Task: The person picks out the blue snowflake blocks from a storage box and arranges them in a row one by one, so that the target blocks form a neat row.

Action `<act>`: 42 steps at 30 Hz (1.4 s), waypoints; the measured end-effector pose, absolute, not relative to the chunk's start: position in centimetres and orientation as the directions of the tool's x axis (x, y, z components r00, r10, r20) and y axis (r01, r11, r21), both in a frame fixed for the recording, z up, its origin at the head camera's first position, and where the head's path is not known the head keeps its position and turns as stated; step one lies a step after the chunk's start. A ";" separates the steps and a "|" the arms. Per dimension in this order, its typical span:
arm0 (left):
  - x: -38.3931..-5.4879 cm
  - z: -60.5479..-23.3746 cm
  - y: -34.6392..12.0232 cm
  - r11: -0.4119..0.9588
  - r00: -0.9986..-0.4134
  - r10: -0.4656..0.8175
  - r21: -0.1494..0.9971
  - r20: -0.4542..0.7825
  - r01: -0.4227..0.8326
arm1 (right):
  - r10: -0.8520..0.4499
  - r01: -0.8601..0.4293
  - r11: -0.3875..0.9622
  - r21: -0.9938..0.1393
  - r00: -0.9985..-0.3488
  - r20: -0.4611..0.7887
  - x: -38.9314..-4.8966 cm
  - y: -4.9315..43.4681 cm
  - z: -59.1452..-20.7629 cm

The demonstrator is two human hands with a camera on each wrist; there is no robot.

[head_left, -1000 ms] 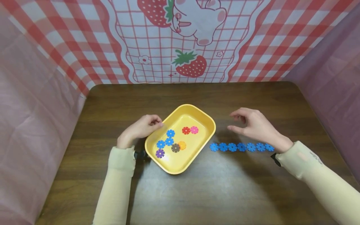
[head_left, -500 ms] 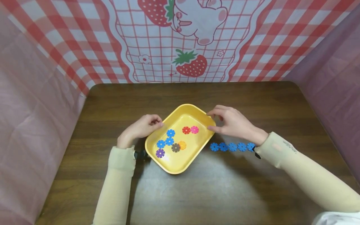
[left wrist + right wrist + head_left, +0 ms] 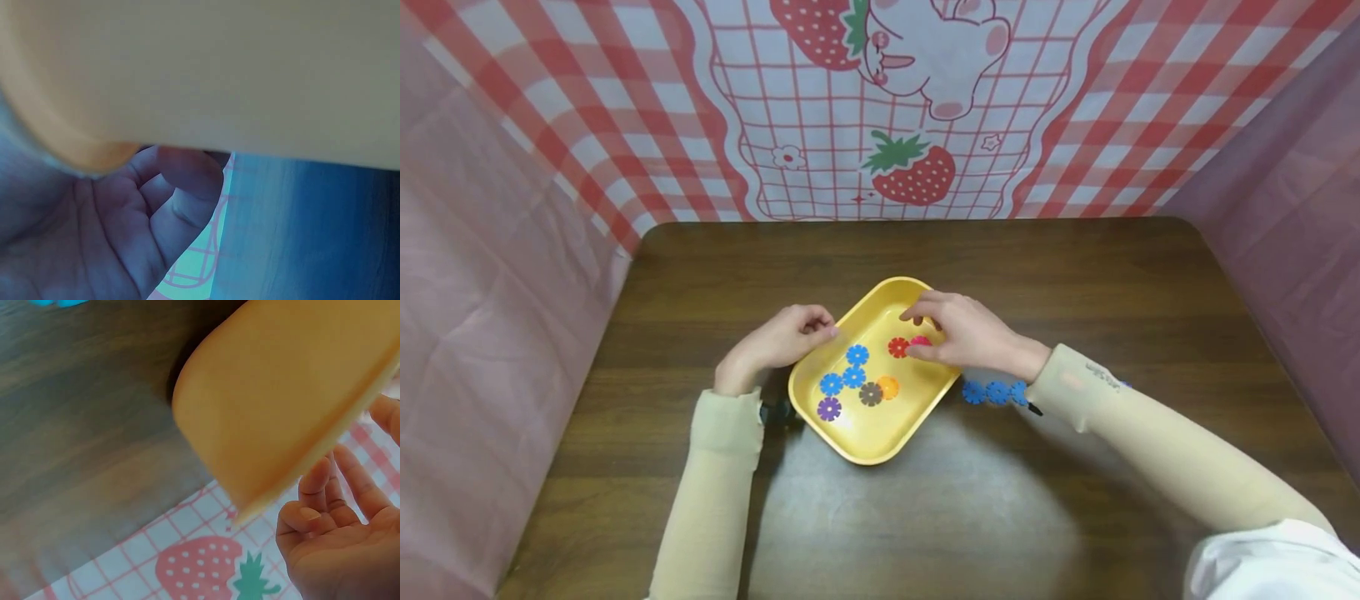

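A yellow tray (image 3: 880, 429) lies at an angle in the middle of the table. My left hand (image 3: 778, 343) holds its left rim, thumb at the edge; in the left wrist view the fingers (image 3: 187, 187) curl by the outer wall. Over the tray's right part is my right hand (image 3: 973, 333), thumb and fingers apart, nothing visible between them. Just below its fingertips are a red snowflake disc (image 3: 898, 347) and a partly covered pink disc (image 3: 921, 342). Blue discs (image 3: 853, 377), a purple one (image 3: 830, 409), a brown one (image 3: 871, 393) and an orange one (image 3: 889, 387) lie inside too.
On the table (image 3: 880, 533) to the right of the tray runs a row of joined blue discs (image 3: 997, 392), partly hidden under my right sleeve (image 3: 1112, 417). A strawberry-print checked cloth (image 3: 880, 108) hangs behind the table. Pinkish drapes (image 3: 497, 292) flank both sides.
My right hand has moved left from above the blue row, across the tray's right rim, to over the red and pink discs. The left hand stays at the rim.
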State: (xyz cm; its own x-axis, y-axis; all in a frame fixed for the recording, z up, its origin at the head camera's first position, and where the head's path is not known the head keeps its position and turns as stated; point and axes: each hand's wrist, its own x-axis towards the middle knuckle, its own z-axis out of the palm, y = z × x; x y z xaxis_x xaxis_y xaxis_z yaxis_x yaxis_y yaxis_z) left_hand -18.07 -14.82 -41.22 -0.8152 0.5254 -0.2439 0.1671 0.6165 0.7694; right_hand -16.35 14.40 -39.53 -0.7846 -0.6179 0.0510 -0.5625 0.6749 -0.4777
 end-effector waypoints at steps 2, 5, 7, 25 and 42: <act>-18.1 -41.3 -14.8 0.614 -0.815 0.527 0.771 -0.241 0.169 | -0.629 -0.573 0.668 -0.474 -0.775 0.050 -16.5 13.8 -39.9; -18.1 -41.3 -14.8 0.610 -0.815 0.528 0.774 -0.236 0.171 | -0.641 -0.584 0.657 -0.477 -0.766 0.054 -16.7 12.9 -40.4; -18.1 -41.3 -14.8 0.608 -0.815 0.529 0.776 -0.236 0.170 | -0.651 -0.593 0.650 -0.476 -0.757 0.055 -16.9 12.5 -40.9; -18.3 -41.3 -14.4 0.611 -0.810 0.534 0.773 -0.243 0.170 | -0.702 -0.594 0.648 -0.477 -0.708 -0.073 -18.2 9.9 -43.2; -18.2 -41.4 -14.8 0.605 -0.809 0.538 0.777 -0.236 0.176 | -0.714 -0.618 0.647 -0.447 -0.697 -0.070 -18.8 8.0 -44.4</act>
State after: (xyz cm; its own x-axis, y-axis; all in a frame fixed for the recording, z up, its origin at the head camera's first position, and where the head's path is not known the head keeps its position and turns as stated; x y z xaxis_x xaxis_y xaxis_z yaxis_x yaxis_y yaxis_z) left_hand -18.24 -14.82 -41.45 -0.8089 0.5384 -0.2360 0.1761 0.6049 0.7765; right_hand -18.76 7.97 -44.44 -0.6966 -0.7140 -0.0702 -0.6179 0.6468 -0.4471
